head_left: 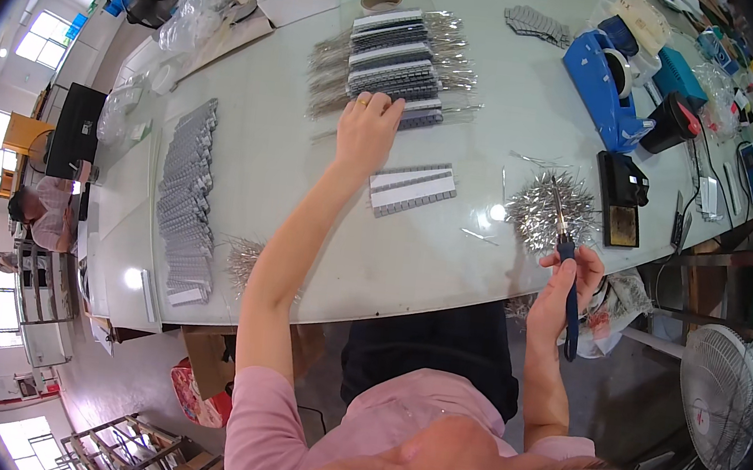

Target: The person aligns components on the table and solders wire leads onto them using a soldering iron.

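Note:
My left hand point(369, 131) reaches to the near edge of a stack of grey and white strips point(396, 63) with thin wire leads sticking out on both sides. Its fingers are bent down onto the nearest strip; the thumb is mostly hidden. My right hand point(572, 278) is closed round a slim tool, seemingly long-nose pliers point(563, 241), with a metal tip and dark blue handle. The tip points away from me, over a heap of cut silvery wire leads point(540, 211). Between my hands, two grey-and-white strips point(412, 189) lie side by side on the table.
A long row of grey strips point(185, 201) lies at left, with more wire bits point(244, 260) near my left forearm. At right are a blue tape dispenser point(605, 89), a black stand with a sponge point(620, 201) and a dark cup point(673, 122). A tape roll point(381, 0) sits behind the stack.

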Demonstrator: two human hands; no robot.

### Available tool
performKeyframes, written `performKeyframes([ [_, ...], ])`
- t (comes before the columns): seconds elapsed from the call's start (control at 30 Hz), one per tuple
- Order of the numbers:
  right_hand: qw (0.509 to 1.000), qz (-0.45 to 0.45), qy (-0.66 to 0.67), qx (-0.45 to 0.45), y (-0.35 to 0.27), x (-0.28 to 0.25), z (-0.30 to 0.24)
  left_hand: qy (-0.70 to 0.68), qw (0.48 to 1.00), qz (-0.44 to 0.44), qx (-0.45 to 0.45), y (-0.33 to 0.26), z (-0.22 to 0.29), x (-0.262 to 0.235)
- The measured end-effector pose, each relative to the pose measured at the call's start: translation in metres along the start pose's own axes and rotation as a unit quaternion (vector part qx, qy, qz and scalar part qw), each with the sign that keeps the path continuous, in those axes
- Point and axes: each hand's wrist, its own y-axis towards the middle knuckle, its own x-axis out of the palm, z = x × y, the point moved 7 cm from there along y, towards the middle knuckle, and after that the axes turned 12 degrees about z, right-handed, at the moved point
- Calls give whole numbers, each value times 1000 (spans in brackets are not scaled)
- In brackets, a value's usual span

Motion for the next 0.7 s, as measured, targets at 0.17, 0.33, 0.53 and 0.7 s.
performKeyframes([
  [0.17,1000,-24,-12,5,5,-3,5,47,997,16,52,-10,-4,14],
  [0.33,1000,-21,-15,14,6,-1,8,43,997,3,68,-11,-4,17],
  [0.53,999,-23,-25,13,5,0,6,-45,998,-52,-9,-8,-15,16],
  [0.7,999,-19,-24,15,5,-2,5,-79,994,-75,-29,-8,-19,12],
])
